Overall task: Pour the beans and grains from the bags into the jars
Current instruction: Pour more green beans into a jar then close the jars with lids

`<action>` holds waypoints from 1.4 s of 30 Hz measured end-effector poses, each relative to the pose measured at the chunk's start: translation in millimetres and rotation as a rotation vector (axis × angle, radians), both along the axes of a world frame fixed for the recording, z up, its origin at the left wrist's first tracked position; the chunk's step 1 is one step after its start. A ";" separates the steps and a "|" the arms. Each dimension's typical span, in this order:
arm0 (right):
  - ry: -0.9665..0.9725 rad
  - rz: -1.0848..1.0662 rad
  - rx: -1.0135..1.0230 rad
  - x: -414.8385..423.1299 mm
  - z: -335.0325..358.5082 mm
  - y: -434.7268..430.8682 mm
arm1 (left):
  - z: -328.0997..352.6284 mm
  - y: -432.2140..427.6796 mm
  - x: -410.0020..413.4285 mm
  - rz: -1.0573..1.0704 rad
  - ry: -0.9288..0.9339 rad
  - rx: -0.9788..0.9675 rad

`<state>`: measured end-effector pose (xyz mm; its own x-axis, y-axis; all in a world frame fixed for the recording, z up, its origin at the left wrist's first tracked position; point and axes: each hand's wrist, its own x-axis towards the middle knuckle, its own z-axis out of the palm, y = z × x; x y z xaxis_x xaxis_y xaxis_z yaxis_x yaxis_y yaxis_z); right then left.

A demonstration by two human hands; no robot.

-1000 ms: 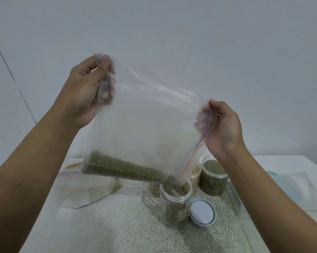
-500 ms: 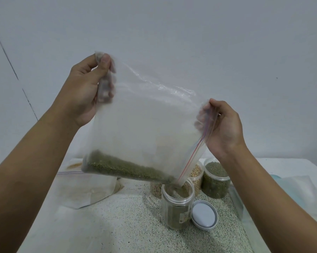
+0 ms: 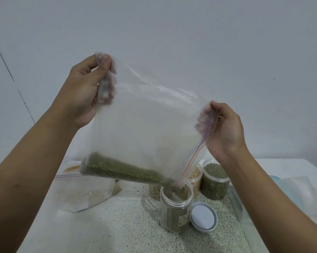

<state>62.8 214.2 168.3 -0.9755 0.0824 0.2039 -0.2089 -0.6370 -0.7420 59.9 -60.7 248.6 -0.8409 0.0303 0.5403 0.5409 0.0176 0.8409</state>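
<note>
I hold a clear zip bag (image 3: 145,128) tilted in the air above the table. My left hand (image 3: 84,92) pinches its upper left corner, raised high. My right hand (image 3: 225,128) pinches the zip edge with the red line, lower on the right. A band of green beans (image 3: 124,170) lies along the bag's lower edge and slopes down to the corner, which dips into the mouth of an open clear jar (image 3: 176,210). Green beans partly fill that jar.
A grey-rimmed lid (image 3: 203,219) lies right of the open jar. Behind stand a jar of yellow beans (image 3: 196,179) and a jar of green beans (image 3: 215,181). An emptied bag (image 3: 81,190) lies at left, more plastic bags (image 3: 291,194) at right, on a speckled table (image 3: 126,225).
The band of green beans in the bag has slid further toward the low corner over the jar. Both hands keep nearly the same hold and height.
</note>
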 end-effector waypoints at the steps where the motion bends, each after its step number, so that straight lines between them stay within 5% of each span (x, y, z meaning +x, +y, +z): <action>1: -0.003 0.001 0.000 0.0 -0.8 -0.1 | -0.5 0.0 0.0 -0.001 0.000 -0.001; 42: -0.027 0.006 -0.032 2.5 1.0 -0.5 | 3.8 3.3 6.9 -0.008 -0.005 -0.016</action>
<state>65.3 213.8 169.3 -0.9812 0.0825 0.1743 -0.1847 -0.6621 -0.7263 66.8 -57.4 252.4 -0.8431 0.0451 0.5359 0.5373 0.0266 0.8430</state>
